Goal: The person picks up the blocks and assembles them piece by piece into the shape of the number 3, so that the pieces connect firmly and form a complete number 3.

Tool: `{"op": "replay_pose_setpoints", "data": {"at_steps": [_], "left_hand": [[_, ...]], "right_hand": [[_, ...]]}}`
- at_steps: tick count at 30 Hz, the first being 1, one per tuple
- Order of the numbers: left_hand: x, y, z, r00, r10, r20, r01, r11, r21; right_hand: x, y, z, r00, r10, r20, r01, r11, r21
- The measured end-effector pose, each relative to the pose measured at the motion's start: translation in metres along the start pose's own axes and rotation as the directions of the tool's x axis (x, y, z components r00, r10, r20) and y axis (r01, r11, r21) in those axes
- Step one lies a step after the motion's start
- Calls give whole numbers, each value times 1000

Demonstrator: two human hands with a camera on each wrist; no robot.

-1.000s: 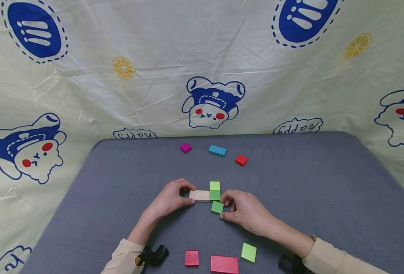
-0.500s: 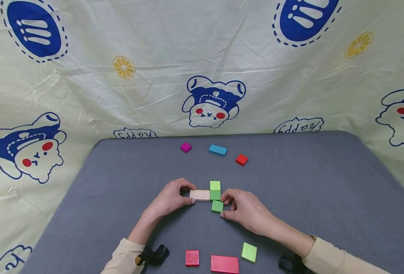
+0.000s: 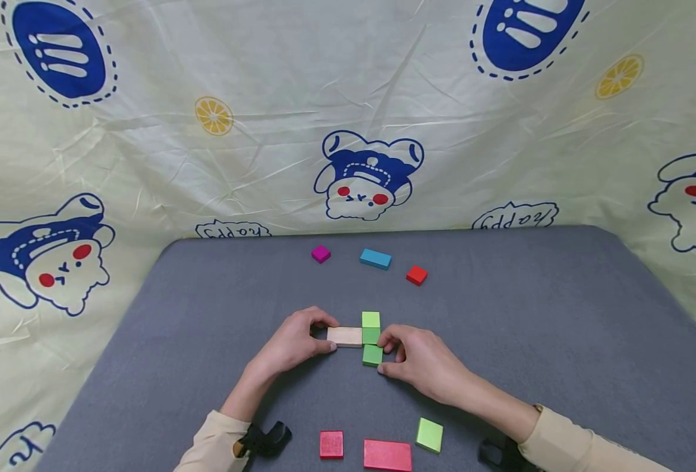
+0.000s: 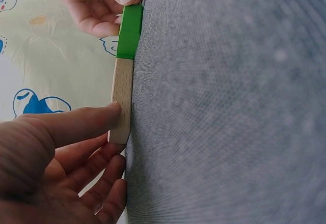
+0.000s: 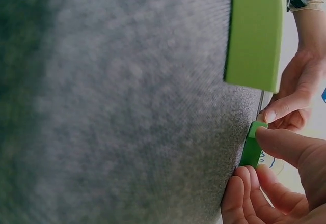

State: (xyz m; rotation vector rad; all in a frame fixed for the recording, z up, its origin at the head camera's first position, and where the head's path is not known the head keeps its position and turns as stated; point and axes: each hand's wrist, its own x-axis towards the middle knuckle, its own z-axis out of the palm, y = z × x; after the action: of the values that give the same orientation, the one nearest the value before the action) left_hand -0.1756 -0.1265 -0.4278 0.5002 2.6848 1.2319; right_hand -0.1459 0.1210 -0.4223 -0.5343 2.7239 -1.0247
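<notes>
In the head view, a plain wooden block [image 3: 345, 337] lies flat mid-table, held at its left end by my left hand [image 3: 293, 341], thumb on the near side and fingers on the far side. Its right end meets a green block [image 3: 371, 336], which has a lighter green block [image 3: 371, 319] behind it. In front sits another green block [image 3: 372, 355], squared up with that column. My right hand [image 3: 427, 364] pinches this front block at its right side between thumb and fingers. The right wrist view shows my thumb [image 5: 285, 145] on the green block [image 5: 251, 150].
Behind the hands lie a magenta block [image 3: 321, 254], a blue block [image 3: 375, 259] and a red block [image 3: 417, 275]. Near the front are a small pink-red block [image 3: 331, 445], a larger pink-red block [image 3: 387, 455] and a light green block [image 3: 428, 435]. A patterned cloth [image 3: 265, 164] hangs behind the table.
The front green block has turned from slanted to straight and slid slightly left and away, up against the green block behind it. My right hand moved with it; the left stayed put.
</notes>
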Motion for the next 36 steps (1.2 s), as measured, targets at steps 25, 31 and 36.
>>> {"op": "replay_pose_setpoints", "data": {"at_steps": [25,31,36], "left_hand": [[0,0,0,1000,-9,0,9,1000,-9],[0,-1,0,1000,-9,-1,9,1000,-4],[0,-1,0,1000,-7,-2,7,1000,-6]], "right_hand": [[1,-2,0,1000,-1,7,1,1000,-3],[-3,-5,-6,1000,6,10,-6,1000,9],[-8,-8,-14,999,37,7,-37,999,18]]}}
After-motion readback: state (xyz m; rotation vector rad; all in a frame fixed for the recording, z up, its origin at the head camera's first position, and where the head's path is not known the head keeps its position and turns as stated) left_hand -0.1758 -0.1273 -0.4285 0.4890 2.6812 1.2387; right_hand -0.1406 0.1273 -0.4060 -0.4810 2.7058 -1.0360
